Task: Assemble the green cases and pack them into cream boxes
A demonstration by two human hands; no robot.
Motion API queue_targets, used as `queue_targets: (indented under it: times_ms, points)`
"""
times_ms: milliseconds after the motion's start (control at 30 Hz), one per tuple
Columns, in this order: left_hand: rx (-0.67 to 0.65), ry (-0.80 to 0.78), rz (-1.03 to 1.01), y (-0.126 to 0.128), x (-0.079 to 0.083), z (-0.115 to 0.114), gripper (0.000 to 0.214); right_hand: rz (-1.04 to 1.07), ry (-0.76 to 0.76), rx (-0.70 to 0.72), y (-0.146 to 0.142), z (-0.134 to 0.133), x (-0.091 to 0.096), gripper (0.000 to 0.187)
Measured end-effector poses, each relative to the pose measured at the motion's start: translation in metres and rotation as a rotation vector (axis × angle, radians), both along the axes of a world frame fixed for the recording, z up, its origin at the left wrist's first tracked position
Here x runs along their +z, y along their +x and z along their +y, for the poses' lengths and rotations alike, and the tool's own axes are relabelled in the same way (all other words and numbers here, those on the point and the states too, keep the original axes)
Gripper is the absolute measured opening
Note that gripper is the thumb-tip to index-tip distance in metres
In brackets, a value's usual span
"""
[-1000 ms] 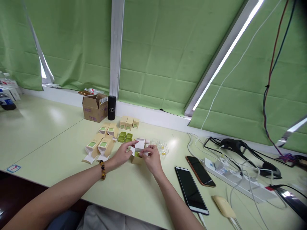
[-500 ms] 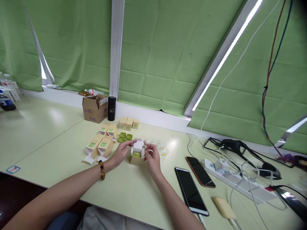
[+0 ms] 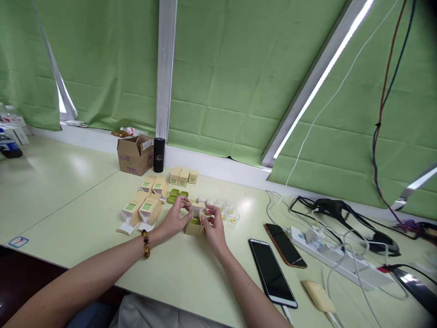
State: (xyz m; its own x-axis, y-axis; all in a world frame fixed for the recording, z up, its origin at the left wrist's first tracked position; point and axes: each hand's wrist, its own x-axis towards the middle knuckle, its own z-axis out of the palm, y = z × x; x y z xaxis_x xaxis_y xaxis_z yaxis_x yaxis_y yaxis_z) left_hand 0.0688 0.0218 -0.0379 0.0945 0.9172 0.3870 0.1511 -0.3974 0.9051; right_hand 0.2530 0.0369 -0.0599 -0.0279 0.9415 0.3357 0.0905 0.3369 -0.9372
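A small tan cardboard box (image 3: 193, 229) stands on the table with its top open and a green container (image 3: 194, 221) inside. My left hand (image 3: 175, 217) pinches its left side near the raised flap (image 3: 197, 206), which has a curled upper edge. On the right side, my right hand (image 3: 215, 228) holds the box with thumb and fingers closed. Just behind my left hand are several green square containers (image 3: 173, 199). Clear plastic cups (image 3: 232, 212), some with yellow inside, lie beyond my right hand.
Larger tan boxes (image 3: 150, 207) with loose flaps lie left of my hands; smaller closed boxes (image 3: 183, 176) stand behind. A brown carton (image 3: 135, 155) and black bottle (image 3: 159, 155) are at the back. Phones (image 3: 273, 273) and a power strip (image 3: 334, 259) with cables lie right.
The box's upright flap has bent over at its top edge. My left fingers have come down to the box's side, and my right fingers have closed in on it.
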Motion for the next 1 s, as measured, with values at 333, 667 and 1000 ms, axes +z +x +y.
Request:
queue_targets:
  times_ms: [333, 667, 1000]
  points:
    - [0.026, -0.014, 0.115, 0.0033, 0.0017, -0.0020, 0.037, -0.039, 0.003, -0.022, -0.0025, 0.0001, -0.0027, 0.043]
    - [0.043, 0.013, 0.162, 0.0036, -0.0038, 0.0007, 0.034, -0.080, -0.026, -0.001, -0.0056, 0.0018, -0.0054, 0.039]
    - [0.043, 0.076, 0.151, 0.0043, -0.0041, -0.0004, 0.033, -0.085, 0.000, 0.014, -0.0051, -0.0016, 0.0002, 0.041]
